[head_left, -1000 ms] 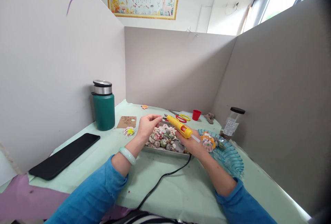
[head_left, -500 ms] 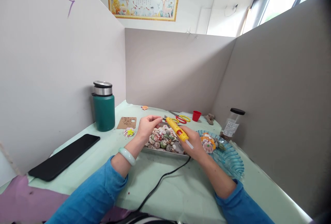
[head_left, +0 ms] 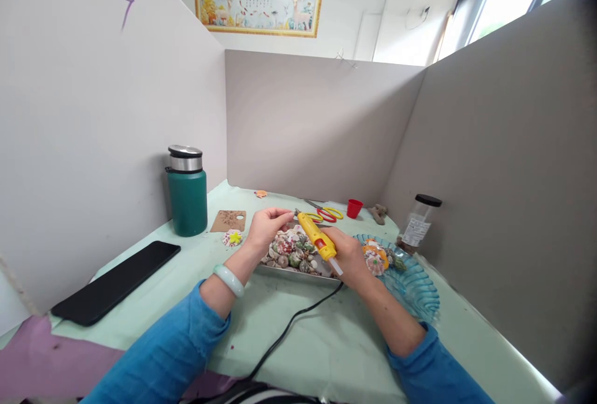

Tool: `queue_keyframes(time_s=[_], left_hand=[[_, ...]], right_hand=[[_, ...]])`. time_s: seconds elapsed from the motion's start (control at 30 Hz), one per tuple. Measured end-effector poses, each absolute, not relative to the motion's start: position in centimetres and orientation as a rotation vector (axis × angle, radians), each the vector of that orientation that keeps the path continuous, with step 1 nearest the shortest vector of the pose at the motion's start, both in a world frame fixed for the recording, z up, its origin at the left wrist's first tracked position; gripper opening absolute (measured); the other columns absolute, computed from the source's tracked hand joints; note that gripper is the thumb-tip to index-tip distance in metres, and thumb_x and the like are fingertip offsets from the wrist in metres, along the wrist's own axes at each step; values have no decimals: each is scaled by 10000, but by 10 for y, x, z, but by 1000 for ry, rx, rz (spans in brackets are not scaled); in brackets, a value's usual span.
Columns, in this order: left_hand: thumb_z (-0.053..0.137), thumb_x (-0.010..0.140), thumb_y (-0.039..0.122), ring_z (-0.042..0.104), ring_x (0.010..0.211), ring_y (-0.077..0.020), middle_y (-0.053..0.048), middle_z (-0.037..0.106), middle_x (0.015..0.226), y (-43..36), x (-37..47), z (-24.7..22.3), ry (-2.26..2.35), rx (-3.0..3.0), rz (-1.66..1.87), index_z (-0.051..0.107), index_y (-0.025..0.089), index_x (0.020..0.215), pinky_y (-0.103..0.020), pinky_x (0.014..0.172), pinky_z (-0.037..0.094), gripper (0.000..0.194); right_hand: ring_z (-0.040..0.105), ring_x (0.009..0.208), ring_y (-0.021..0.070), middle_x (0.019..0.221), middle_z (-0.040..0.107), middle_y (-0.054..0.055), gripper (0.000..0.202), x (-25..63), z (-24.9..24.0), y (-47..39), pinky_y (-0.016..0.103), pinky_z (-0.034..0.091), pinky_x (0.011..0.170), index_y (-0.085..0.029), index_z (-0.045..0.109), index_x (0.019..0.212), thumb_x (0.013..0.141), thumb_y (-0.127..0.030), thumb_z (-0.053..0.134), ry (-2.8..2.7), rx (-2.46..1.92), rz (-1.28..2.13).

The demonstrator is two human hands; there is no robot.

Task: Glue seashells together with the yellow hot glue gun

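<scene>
Yellow glue gun (head_left: 317, 236) is clamped in the right hand (head_left: 349, 255), nozzle directed toward the left hand (head_left: 268, 230). The left fingertips are bunched at the nozzle; whether they grip a piece cannot be told. Hands are apart, at either side of the metal tray (head_left: 298, 276) containing shells (head_left: 291, 253). Room for movement: desk (head_left: 261, 329) surface between the tray and the near edge, crossed by the black cable (head_left: 293, 320). Right side: blue plate (head_left: 422, 289), near the right panel (head_left: 504, 192). Left side: flower piece (head_left: 232, 238), then green bottle (head_left: 187, 202) beside the left panel (head_left: 93, 130). Rear: scissors (head_left: 329, 213) and red cup (head_left: 354, 208), near the back panel (head_left: 308, 124).
</scene>
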State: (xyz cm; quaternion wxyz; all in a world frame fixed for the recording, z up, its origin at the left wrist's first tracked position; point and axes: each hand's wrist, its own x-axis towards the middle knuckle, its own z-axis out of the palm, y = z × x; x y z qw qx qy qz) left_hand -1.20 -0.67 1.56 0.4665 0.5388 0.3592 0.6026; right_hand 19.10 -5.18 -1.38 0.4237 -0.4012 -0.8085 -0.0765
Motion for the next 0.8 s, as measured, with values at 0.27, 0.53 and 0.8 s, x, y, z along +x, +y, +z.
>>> queue_keyframes(time_s=[0.27,0.53,0.8], left_hand=[[785,592,310,557,574,-92,-46,680,736,0,-16,11,798,1252,1457,707,119,786,-234,578,451,283],[819,547,313,546,560,-77,-38,681,751,0,-17,12,785,1187,1423,714,123,786,-227,568,450,323],[825,556,272,593,655,-107,-56,682,821,0,-17,11,738,1142,1378,711,121,796,-240,623,488,305]], right_hand=[[631,874,213,1007,674,74,298,191,-14,-54,290,460,724,-200,591,1073,782,-166,535,-2053,-1016,-242],[631,854,202,997,682,76,296,189,-12,-54,274,450,685,-182,600,1047,771,-128,509,-2009,-1043,-295],[634,822,194,976,678,60,304,190,-16,-53,267,446,664,-188,591,1058,766,-120,540,-2004,-1033,-377]])
